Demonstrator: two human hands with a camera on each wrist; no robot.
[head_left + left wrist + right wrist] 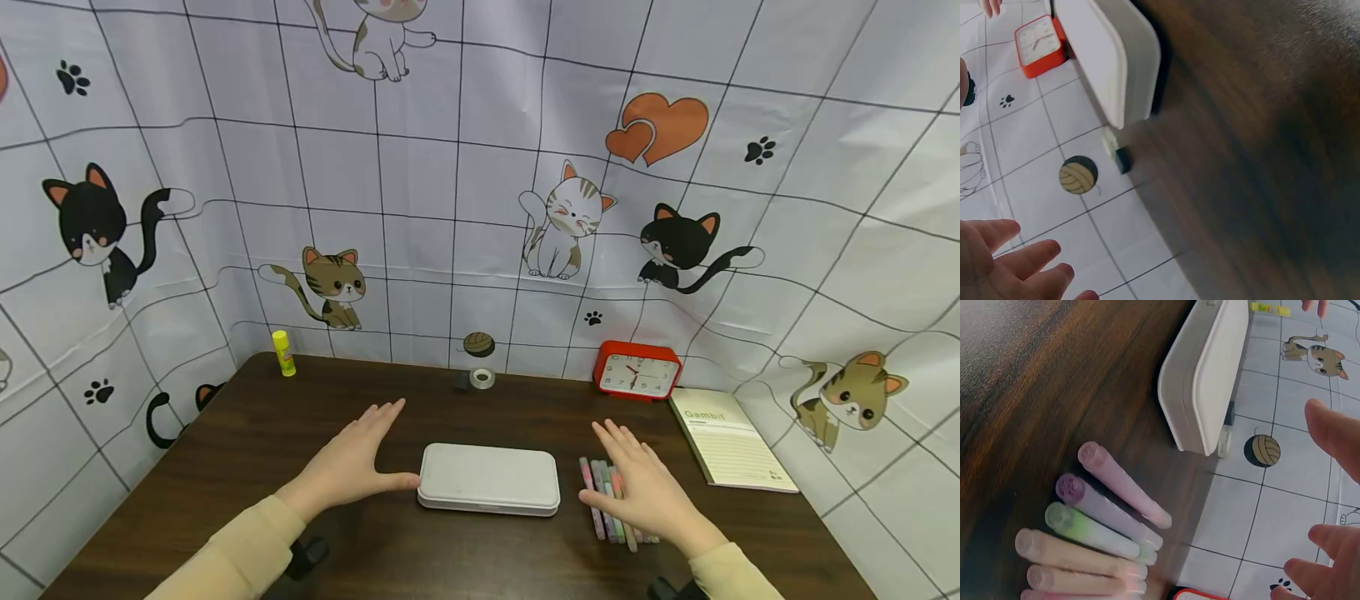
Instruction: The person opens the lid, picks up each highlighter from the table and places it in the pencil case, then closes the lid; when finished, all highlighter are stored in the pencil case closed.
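A white, rounded pencil case (489,479), closed, lies on the dark wooden table between the two hands. My left hand (352,462) is held at its left side with fingers spread, the thumb tip right at the case's edge in the head view. To the right, my right hand (641,492) hovers with straight fingers and thumb apart, overlapping a row of pastel highlighter pens (600,500) in the head view. In the right wrist view the pens (1097,534) lie side by side, pink, purple, green and orange. Neither hand holds anything.
At the back stand a yellow glue stick (283,353) on the left and a red alarm clock (637,370) on the right. A roll of white tape (482,378) sits beside a small dark block (461,382). A notepad (735,442) lies at the right edge. Cat-print cloth (420,183) hangs behind.
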